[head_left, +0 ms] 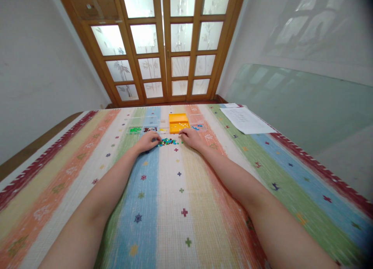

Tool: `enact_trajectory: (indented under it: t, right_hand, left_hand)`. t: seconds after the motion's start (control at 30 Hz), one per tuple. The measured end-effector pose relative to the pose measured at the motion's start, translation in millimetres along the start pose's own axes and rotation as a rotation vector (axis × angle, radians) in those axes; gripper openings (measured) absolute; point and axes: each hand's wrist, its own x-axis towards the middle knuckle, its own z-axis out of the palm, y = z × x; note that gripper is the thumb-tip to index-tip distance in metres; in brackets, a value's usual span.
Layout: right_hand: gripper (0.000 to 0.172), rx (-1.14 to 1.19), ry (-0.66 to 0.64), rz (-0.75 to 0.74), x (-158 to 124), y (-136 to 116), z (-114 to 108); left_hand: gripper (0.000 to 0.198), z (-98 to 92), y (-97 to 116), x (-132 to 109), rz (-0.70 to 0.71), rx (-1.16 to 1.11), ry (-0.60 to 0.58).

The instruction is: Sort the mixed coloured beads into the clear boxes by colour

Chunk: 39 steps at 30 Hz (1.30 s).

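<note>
A pile of tiny mixed beads (167,141), mostly green, blue and dark, lies on the tablecloth between my two hands. My left hand (149,140) is at the pile's left edge, its fingers curled and closed; anything between them is too small to make out. At the front right corner of the open orange box (178,118) is my right hand (190,137), with thumb and fingers pinched together. What that pinch holds, if anything, I cannot make out. Pale small pieces lie in the box.
Clear boxes stand left and right of the orange box, holding green pieces (135,129), dark brown pieces (150,129), yellow pieces (162,130) and blue pieces (197,127). Printed paper sheets (246,120) lie at the far right of the striped tablecloth (186,222).
</note>
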Motion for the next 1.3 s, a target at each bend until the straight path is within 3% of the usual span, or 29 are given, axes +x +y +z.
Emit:
enact_trajectory:
  t: [0.17,0.37,0.6,0.87,1.3]
  right_hand:
    - [0.025,-0.009,-0.005,-0.009,1,2,1]
    - [0.025,-0.012,-0.006,-0.012,1,1,1]
    - [0.024,-0.022,-0.013,0.0,1,1,1]
    - [0.024,-0.018,-0.03,0.013,-1,-2,-2]
    - [0.023,-0.001,-0.036,0.024,-2,-7,-4]
  left_hand:
    - [0.023,-1.7,4,1,0.05,-0.011,-0.049]
    - [0.019,-0.8,6,2,0.014,-0.017,-0.062]
    - [0.018,8.3,-1,1,-0.02,-0.072,0.028]
    - [0.021,13.3,-15,0,-0.191,-0.229,0.262]
    - [0.022,-2.3,-71,-4,-0.485,-0.441,0.857]
